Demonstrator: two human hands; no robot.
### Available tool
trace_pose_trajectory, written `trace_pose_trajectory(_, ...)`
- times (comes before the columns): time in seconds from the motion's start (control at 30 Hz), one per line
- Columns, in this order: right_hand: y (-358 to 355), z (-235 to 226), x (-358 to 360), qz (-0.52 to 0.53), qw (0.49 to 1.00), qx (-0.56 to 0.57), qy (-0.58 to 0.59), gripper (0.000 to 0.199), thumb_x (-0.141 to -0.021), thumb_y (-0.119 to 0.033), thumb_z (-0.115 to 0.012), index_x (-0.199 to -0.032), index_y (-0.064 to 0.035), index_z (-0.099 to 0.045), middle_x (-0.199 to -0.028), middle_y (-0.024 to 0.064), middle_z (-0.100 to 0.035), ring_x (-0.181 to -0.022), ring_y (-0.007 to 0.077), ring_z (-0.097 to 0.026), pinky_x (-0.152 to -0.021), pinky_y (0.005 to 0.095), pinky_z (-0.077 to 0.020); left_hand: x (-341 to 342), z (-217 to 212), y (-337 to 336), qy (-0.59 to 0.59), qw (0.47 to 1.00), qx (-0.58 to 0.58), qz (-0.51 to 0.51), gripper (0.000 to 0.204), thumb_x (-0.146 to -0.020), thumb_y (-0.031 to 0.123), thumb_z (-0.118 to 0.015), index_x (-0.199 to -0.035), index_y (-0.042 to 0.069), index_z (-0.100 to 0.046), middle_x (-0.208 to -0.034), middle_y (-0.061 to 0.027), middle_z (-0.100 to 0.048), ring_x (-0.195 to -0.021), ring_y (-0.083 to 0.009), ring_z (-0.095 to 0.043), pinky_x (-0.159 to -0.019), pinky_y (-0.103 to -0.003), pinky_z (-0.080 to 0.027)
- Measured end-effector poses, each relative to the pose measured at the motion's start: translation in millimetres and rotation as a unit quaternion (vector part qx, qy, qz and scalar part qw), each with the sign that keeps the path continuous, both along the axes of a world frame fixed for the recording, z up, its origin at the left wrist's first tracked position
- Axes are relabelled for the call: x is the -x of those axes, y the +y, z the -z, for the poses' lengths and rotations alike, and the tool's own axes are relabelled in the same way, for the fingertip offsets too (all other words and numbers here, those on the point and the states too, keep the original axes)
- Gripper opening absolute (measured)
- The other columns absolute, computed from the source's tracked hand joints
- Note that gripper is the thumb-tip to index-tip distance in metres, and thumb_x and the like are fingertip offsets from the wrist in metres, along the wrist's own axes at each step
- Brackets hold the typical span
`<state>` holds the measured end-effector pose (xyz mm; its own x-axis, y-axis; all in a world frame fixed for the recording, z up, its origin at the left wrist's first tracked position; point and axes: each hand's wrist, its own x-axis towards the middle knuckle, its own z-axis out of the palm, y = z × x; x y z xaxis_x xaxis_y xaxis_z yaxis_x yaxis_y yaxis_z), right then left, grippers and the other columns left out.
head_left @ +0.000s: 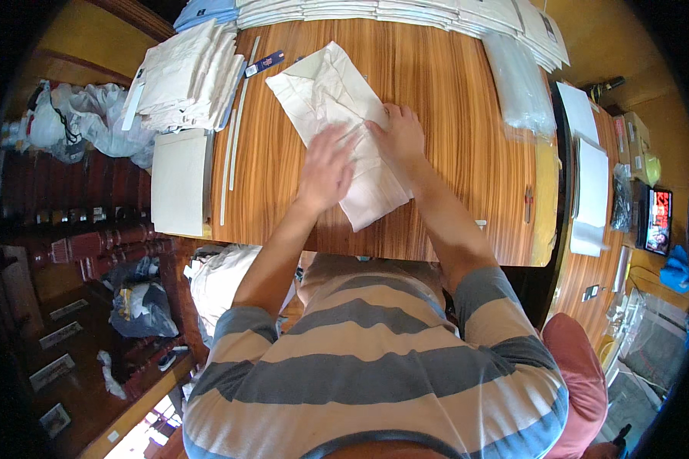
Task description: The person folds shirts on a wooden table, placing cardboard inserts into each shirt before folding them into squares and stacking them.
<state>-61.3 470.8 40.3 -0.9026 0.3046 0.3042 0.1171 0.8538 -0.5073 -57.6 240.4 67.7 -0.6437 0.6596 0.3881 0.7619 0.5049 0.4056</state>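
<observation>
A folded cream-white shirt point(371, 200) lies slanted on the wooden table in front of me, its far part creased. My left hand point(329, 167) is over the shirt's left side, blurred by motion, with its fingers loosely spread and nothing held. At the shirt's right edge rests my right hand point(400, 139), thumb on the cloth and fingers apart from it, beside the edge. Whether the left palm presses on the fabric is hard to tell.
A stack of folded pale shirts point(187, 76) stands at the far left, beside white card sheets point(180, 180). A dark tag point(264, 63) and thin white strips point(233, 145) lie nearby. Clear plastic bags point(519, 84) are at the far right, small scissors point(528, 204) at the near right.
</observation>
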Motion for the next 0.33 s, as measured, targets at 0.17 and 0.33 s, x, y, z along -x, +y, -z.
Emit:
trace_pose_trajectory(0.17,-0.7,-4.6,-20.2,0.022,0.991,0.037,-0.127,0.06,-0.097,-0.057,-0.067,-0.124,-0.0032,-0.068,-0.113,0.0271,-0.073,-0.11,0.0423,-0.07,-0.092,0.0515,-0.0575,5.3,34.3,-10.1,-0.039,0.979,0.176,0.098,0.079,-0.099,0.058,-0.061,-0.165,0.019,-0.041,-0.176,-0.0171,-0.021,-0.161,-0.0456,-0.017,-0.13,-0.062,-0.015)
trace_pose_trajectory(0.33,7.5,-13.9,-56.4,0.044,0.943,0.077,-0.321,0.084,-0.095,-0.07,-0.064,-0.145,-0.0039,-0.059,-0.127,0.033,-0.07,-0.122,0.0417,-0.069,-0.105,0.0485,-0.0552,-18.3,28.6,-26.0,-0.069,0.954,0.211,0.202,0.108,-0.087,0.077,-0.064,-0.171,0.023,-0.023,-0.179,-0.0162,-0.01,-0.164,-0.0444,-0.007,-0.131,-0.065,-0.005)
